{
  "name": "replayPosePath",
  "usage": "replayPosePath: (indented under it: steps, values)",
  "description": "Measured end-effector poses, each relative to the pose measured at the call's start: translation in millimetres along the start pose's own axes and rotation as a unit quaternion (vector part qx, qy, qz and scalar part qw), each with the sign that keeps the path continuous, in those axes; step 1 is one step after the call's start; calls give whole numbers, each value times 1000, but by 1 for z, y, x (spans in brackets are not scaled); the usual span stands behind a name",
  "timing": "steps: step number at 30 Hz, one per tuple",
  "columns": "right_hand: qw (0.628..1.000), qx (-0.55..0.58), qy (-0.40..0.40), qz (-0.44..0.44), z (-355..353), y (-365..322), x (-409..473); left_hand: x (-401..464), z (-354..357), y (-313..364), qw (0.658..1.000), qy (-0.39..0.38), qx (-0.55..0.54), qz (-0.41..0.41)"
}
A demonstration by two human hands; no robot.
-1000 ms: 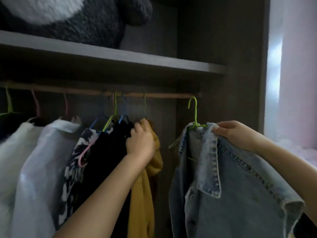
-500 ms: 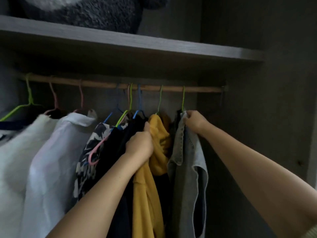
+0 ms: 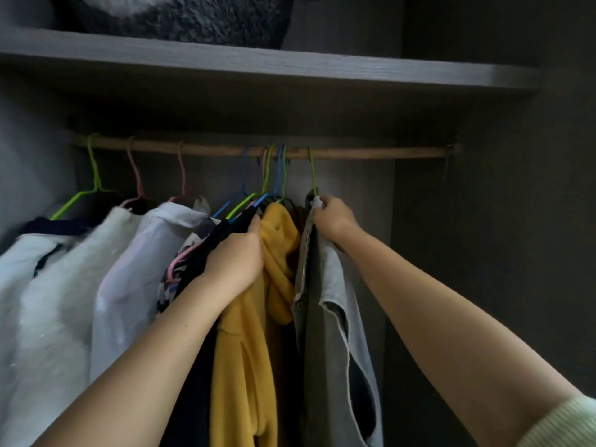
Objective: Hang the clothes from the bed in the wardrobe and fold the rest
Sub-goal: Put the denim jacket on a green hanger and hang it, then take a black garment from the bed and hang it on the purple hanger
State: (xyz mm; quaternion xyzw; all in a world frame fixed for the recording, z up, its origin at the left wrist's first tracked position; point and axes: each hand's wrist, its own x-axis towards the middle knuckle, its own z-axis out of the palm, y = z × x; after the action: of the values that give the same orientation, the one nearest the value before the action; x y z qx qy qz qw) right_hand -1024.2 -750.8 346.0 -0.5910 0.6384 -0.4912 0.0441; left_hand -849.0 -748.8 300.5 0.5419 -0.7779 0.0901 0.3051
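Dim wardrobe (image 3: 483, 221) — left hand (image 3: 233, 256) gripping yellow garment (image 3: 254, 333), right hand (image 3: 333, 216) pinching denim jacket (image 3: 325, 317) collar.

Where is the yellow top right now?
The yellow top hangs on the rail, right of the middle, between the black clothes and the denim jacket, with the left hand on it.

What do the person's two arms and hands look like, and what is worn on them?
Both forearms are bare. The left hand and the right hand show no rings, watch or gloves. A pale green ribbed knit sleeve shows only on the right upper arm.
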Motion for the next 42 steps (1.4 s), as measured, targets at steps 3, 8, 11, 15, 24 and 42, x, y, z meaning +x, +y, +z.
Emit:
replayPosePath:
  steps: [3,8,11,15,24,42]
  values:
    - [999,11,-39,-32,-21,6,-13,-5,-4,18,999,-16,48,-6]
    - [996,21,-86,5,-68,26,-38,-24,-21,69,989,62,130,24]
    - [999,-22,-47,-8,-102,44,-64,-34,-22,109,968,194,12,160]
    - [992,-124,20,10,-144,80,-131,-63,-7,170,937,181,-120,273]
    - [940,-296,127,114,-162,195,-317,-192,113,245,898,-62,-265,347]
    - [805,-319,140,481,-366,324,-717,-495,165,515,743,-384,-269,478]
